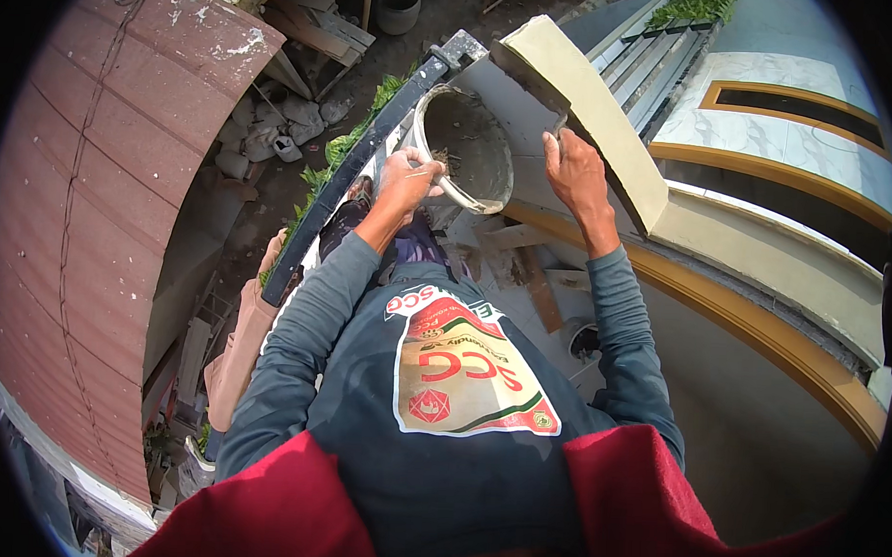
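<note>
My left hand (410, 186) is closed on the near-left rim of a round, pale bucket (419, 125). The bucket's inside is coated with grey, mortar-like residue, and some brownish-grey material lies near my fingers. To the right, my right hand (577, 180) is closed around a tool that looks like a trowel (562, 117). Only a short metal part shows above my fist, and its handle is hidden in my palm. The tool is beside the dark lower edge of a cream-coloured wall top (594, 107), and I cannot tell whether its blade touches the wall.
A dark metal rail (357, 167) runs past the bucket's left side, with green leaves (317, 181) beyond it. A reddish metal roof (104, 217) fills the far left. Timber boards (322, 29) and a grey pot (398, 8) lie below. An orange-brown ledge (720, 298) curves along the right.
</note>
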{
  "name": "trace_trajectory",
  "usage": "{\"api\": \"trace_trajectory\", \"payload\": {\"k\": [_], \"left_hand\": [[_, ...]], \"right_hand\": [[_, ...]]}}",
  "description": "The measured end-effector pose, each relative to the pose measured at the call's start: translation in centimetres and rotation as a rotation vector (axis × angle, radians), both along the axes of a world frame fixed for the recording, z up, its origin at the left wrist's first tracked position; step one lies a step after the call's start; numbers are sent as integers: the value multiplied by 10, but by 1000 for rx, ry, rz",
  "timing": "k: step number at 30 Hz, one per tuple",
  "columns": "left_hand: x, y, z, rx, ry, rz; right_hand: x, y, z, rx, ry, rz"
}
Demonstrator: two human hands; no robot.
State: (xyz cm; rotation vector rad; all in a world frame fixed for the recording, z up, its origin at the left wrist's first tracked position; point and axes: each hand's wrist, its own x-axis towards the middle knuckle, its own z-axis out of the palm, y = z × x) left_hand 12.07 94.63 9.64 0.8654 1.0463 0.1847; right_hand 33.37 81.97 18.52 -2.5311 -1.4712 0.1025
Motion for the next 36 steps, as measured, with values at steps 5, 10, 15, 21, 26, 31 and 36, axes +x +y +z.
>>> {"api": "trace_trajectory", "payload": {"k": [5, 10, 15, 21, 26, 31, 36], "left_hand": [[-4, -6, -8, 8, -31, -1], [-4, 0, -12, -1, -49, -20], [1, -4, -6, -9, -70, -13], [-5, -6, -9, -23, -81, 30], [-3, -5, -10, -6, -67, 5], [-3, -4, -8, -10, -54, 0], [-2, -4, -5, 0, -47, -8]], "right_hand": [[-15, -44, -16, 23, 115, -25], [-16, -17, 9, 232, 74, 24], [-2, -16, 1, 168, 18, -16], [-5, -12, 20, 212, 137, 3], [-4, 7, 21, 269, 142, 29], [-3, 14, 18, 257, 129, 32], [-2, 12, 13, 218, 73, 41]]}}
